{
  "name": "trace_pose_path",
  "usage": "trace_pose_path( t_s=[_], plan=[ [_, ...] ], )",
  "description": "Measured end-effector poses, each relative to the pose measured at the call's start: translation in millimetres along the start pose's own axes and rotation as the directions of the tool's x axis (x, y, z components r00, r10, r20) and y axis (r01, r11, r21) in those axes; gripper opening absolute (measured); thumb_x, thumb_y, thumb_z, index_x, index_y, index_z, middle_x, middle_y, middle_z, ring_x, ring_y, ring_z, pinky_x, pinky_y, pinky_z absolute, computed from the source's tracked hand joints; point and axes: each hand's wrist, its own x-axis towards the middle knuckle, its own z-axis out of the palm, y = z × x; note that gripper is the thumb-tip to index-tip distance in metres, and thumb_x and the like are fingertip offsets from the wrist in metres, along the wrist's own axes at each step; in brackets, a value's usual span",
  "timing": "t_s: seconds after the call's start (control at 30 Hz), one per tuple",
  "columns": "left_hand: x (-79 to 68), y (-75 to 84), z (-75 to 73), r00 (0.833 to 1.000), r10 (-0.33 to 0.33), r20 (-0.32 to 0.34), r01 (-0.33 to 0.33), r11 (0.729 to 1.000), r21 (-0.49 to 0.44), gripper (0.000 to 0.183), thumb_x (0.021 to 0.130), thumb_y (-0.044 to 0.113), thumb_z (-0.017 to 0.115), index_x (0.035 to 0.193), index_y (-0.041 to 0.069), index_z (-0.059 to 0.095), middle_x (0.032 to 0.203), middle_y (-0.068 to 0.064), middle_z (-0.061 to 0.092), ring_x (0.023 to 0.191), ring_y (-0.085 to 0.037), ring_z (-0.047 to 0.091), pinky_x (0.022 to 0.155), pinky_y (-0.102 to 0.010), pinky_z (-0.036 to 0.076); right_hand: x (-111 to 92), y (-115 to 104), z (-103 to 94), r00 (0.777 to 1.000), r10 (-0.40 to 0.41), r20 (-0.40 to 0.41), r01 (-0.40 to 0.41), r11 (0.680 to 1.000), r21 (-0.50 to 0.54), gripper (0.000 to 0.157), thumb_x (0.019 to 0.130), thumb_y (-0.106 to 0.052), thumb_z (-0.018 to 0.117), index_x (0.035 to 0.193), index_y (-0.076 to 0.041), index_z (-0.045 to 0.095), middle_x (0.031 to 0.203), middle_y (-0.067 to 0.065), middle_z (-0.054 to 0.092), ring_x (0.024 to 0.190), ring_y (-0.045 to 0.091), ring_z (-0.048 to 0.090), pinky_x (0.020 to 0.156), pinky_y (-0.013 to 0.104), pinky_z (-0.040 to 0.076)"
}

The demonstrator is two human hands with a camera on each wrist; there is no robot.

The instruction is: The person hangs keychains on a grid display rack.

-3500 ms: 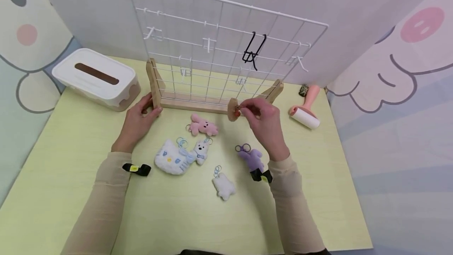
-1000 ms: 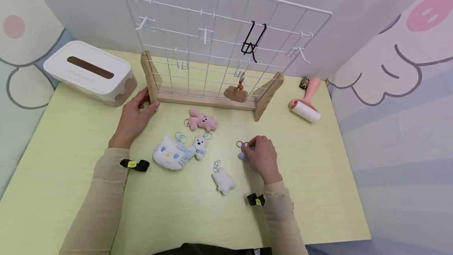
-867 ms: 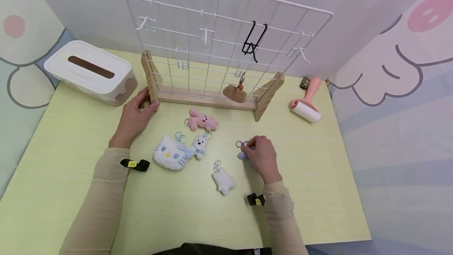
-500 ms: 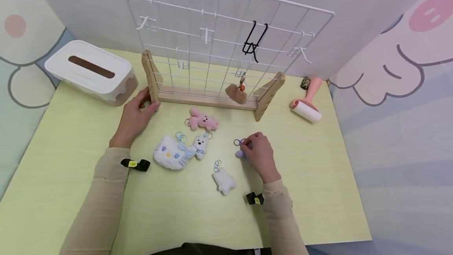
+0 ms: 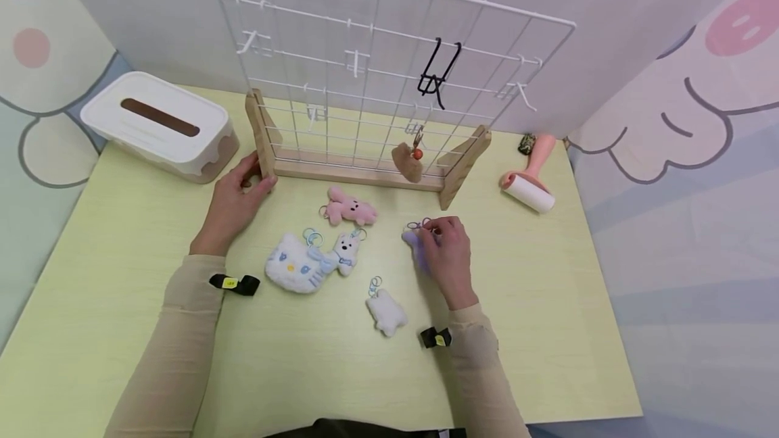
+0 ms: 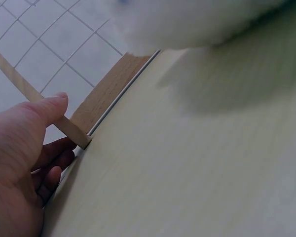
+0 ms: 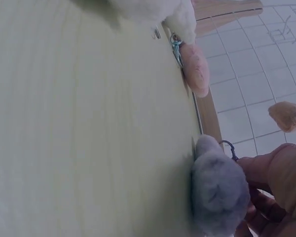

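In the head view my left hand [image 5: 234,205] holds the left wooden foot [image 5: 260,132] of a white wire grid rack, thumb in front and fingers behind; the left wrist view shows this grip on the wood [image 6: 64,124]. My right hand [image 5: 449,255] pinches a purple plush keychain [image 5: 416,249] near its metal rings [image 5: 418,224]. In the right wrist view the plush [image 7: 219,192] hangs from the fingertips, close to the table. A brown plush keychain [image 5: 406,162] with an orange bead hangs on a lower hook of the grid [image 5: 365,96].
On the table lie a pink plush keychain [image 5: 349,209], a white-and-blue cat-face plush [image 5: 295,265], a small white dog plush [image 5: 347,253] and a white plush [image 5: 387,313]. A tissue box [image 5: 159,124] stands left, a lint roller [image 5: 529,184] right. A black hook [image 5: 433,76] hangs on the grid.
My right hand has left the brown keychain on the grid, gone down to the purple keychain and gripped it, then moved slightly toward the rack with it. My left hand has stayed on the rack.
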Motion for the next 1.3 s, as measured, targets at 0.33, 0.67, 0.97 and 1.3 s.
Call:
trace_pose_path(
  t_s=[0.33,0.67,0.97,1.3],
  plan=[
    [-1.2,-0.5,0.3,1.0,0.019,-0.01,-0.019,1.0,0.006,0.066,0.104,0.044,0.066,0.163,0.022,0.045,0.151,-0.016,0.06,0.129,-0.026,0.056,0.093,-0.026,0.036,16.5,-5.9,-18.3,0.943,-0.154,-0.293,0.191,0.977,0.1,0.007,0.094,0.002,0.076,0.099,0.005,0.072,0.09,0.018,0.07,0.079,0.028,0.065,0.074,0.031,0.051],
    [-0.8,-2.1,-0.1,0.999,0.046,-0.011,-0.046,0.999,0.012,0.066,0.105,0.043,0.066,0.162,0.019,0.045,0.146,-0.019,0.063,0.125,-0.028,0.057,0.09,-0.025,0.036,58.5,-28.5,-61.0,0.825,-0.218,-0.522,0.305,0.948,0.087,0.008,0.095,-0.001,0.075,0.098,0.007,0.074,0.091,0.018,0.074,0.082,0.028,0.066,0.081,0.024,0.047],
    [-1.0,-1.3,-1.5,0.999,0.05,-0.008,-0.05,0.999,0.013,0.066,0.105,0.044,0.066,0.162,0.02,0.046,0.146,-0.018,0.062,0.125,-0.028,0.057,0.091,-0.027,0.036,85.9,-59.4,-91.2,0.675,-0.234,-0.7,0.386,0.92,0.065,0.013,0.094,-0.007,0.078,0.093,0.006,0.075,0.088,0.022,0.067,0.081,0.028,0.064,0.078,0.026,0.049],
    [-1.1,-1.2,-0.3,0.999,0.043,-0.004,-0.043,0.999,0.017,0.067,0.105,0.046,0.065,0.163,0.021,0.045,0.149,-0.018,0.061,0.128,-0.028,0.057,0.092,-0.027,0.036,106.7,-76.6,-108.6,0.624,-0.236,-0.745,0.419,0.906,0.063,0.014,0.093,-0.009,0.077,0.09,0.005,0.076,0.092,-0.011,0.06,0.083,0.019,0.06,0.079,0.025,0.047]
  ],
)
